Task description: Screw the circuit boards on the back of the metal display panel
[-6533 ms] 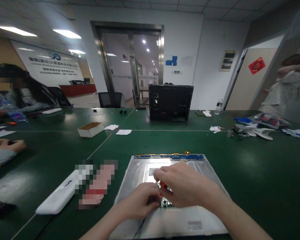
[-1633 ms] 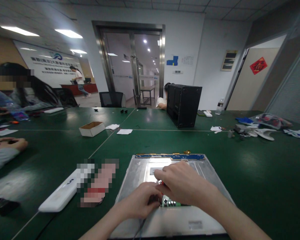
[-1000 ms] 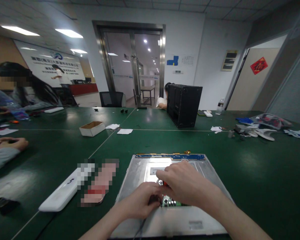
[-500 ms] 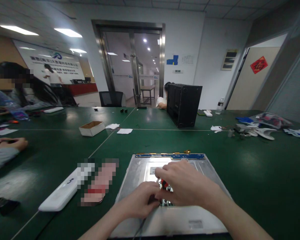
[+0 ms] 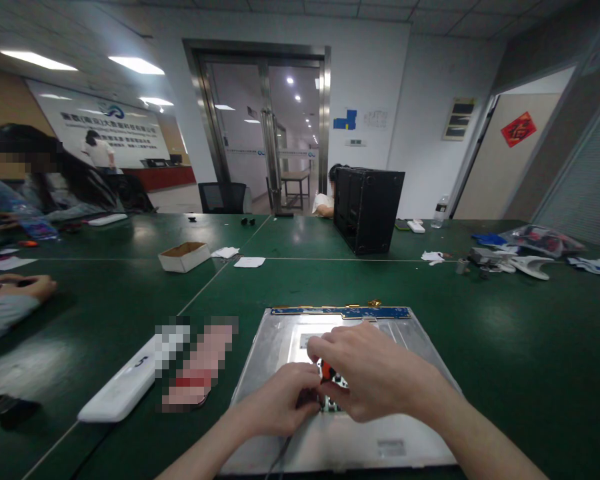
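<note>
A silver metal panel (image 5: 275,347) lies flat on the green table (image 5: 505,347) in front of me, with a blue circuit strip (image 5: 340,312) along its far edge. My right hand (image 5: 370,373) is closed around a small tool with a red handle (image 5: 325,371), held upright over a small component (image 5: 333,403) in the panel's middle. My left hand (image 5: 280,403) rests on the panel just left of it, fingers curled against that component. What lies under the fingers is hidden.
A white oblong device (image 5: 117,390) lies left of the panel. Farther back are a small cardboard box (image 5: 184,257), paper scraps (image 5: 249,263) and a black case (image 5: 373,208). Loose parts (image 5: 500,261) sit at the right. A co-worker's hands (image 5: 15,288) rest at the left edge.
My hands have stayed over the same spot on the panel, with small shifts of the right hand. The black case has been turned since the earliest frame. A person walks in the background.
</note>
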Demonstrator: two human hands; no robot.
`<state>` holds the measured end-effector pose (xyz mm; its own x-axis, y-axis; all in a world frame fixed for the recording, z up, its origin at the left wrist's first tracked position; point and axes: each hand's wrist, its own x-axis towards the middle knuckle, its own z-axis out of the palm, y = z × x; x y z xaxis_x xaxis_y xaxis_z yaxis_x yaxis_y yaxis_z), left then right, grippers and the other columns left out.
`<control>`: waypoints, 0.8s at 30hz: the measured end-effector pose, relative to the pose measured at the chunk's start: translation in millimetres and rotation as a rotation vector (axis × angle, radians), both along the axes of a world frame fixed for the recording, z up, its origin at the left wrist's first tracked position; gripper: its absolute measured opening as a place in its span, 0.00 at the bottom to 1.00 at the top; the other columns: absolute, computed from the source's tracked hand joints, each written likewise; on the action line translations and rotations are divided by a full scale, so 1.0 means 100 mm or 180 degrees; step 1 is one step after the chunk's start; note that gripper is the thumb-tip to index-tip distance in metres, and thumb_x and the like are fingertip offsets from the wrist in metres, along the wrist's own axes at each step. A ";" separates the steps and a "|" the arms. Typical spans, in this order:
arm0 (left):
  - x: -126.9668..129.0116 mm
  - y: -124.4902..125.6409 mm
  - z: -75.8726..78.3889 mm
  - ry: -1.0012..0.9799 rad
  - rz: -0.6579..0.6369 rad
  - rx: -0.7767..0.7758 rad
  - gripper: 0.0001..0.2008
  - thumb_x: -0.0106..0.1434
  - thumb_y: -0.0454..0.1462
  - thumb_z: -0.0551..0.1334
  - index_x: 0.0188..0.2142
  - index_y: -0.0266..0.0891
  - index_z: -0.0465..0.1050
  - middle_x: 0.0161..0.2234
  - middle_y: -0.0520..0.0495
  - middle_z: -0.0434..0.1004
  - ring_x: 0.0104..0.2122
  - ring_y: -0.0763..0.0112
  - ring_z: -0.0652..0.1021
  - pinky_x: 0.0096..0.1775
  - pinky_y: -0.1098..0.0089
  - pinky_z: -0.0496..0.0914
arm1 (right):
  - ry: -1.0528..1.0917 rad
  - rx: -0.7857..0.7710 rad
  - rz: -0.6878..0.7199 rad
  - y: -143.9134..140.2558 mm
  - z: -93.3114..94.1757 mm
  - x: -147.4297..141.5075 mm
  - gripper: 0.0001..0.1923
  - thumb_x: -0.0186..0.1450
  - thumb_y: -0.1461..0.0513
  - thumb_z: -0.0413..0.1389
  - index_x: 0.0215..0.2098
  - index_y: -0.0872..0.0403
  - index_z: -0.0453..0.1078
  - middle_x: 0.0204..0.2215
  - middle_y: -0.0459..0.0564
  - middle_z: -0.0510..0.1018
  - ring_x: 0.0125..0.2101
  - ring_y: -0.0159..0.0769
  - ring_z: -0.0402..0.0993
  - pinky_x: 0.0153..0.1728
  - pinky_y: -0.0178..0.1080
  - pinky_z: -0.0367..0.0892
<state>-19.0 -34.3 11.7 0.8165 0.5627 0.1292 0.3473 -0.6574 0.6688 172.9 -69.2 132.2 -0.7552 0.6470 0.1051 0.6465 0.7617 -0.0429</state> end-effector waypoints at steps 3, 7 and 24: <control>-0.01 0.00 0.01 0.0077 -0.0013 0.0051 0.04 0.57 0.30 0.58 0.32 0.37 0.71 0.30 0.50 0.73 0.30 0.68 0.71 0.33 0.72 0.65 | -0.0063 0.0036 -0.0128 0.02 -0.03 -0.01 0.11 0.62 0.54 0.53 0.37 0.52 0.65 0.30 0.48 0.77 0.29 0.37 0.71 0.22 0.36 0.47; 0.00 -0.01 0.03 0.0061 0.0015 -0.0055 0.09 0.56 0.29 0.58 0.37 0.37 0.72 0.33 0.49 0.75 0.31 0.68 0.72 0.32 0.72 0.66 | -0.0124 0.0105 -0.0220 0.04 -0.04 -0.03 0.08 0.66 0.57 0.49 0.35 0.53 0.66 0.27 0.48 0.77 0.27 0.37 0.72 0.22 0.37 0.44; 0.02 -0.01 0.04 0.0029 0.0030 -0.0061 0.11 0.52 0.25 0.57 0.34 0.37 0.71 0.33 0.49 0.75 0.32 0.69 0.73 0.33 0.72 0.66 | -0.0059 0.0071 -0.0139 0.03 -0.03 -0.03 0.05 0.64 0.60 0.51 0.37 0.53 0.64 0.30 0.48 0.77 0.28 0.35 0.72 0.22 0.37 0.45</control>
<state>-16.8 -35.6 15.6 0.8122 0.5727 0.1109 0.3595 -0.6412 0.6780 169.9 -65.7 129.3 -0.7283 0.6770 0.1060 0.6796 0.7334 -0.0139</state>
